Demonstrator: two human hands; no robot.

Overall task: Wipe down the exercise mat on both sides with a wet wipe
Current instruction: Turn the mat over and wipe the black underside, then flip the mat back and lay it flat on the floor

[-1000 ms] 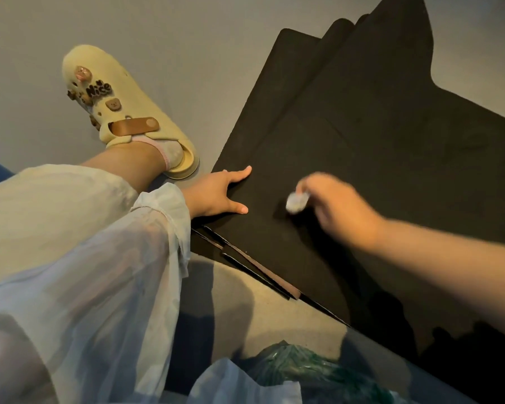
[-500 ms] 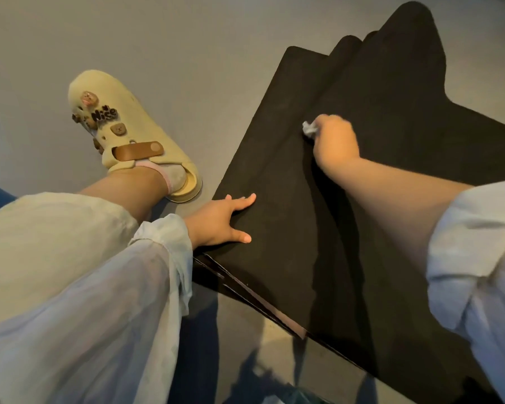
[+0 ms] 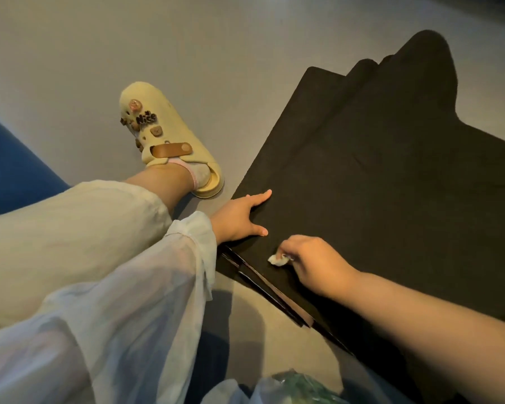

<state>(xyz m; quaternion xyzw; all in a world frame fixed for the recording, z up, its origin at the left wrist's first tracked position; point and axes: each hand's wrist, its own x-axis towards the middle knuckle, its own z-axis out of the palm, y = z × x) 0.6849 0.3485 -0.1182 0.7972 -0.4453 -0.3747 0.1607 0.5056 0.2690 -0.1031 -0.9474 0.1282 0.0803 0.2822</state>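
- Black exercise mat [image 3: 391,199] lies flat on the grey floor [image 3: 129,53], folded layers showing at its near edge.
- My right hand [image 3: 312,262] has come back from the far stretch of half a second ago to the near edge; I judge one wiping stroke finished and this top side still under way.
- My left hand [image 3: 239,220] stays flat, fingers spread, pinning the corner.
- Crumpled wet wipe [image 3: 278,259] is pinched in my right fingertips, touching the mat.

the mat [image 3: 376,185] lay on the floor [image 3: 216,53], right of the shoe [image 3: 169,141]. the left hand [image 3: 239,217] rested on its near-left edge; the right hand [image 3: 312,263] held the wipe [image 3: 277,259] just beside it.
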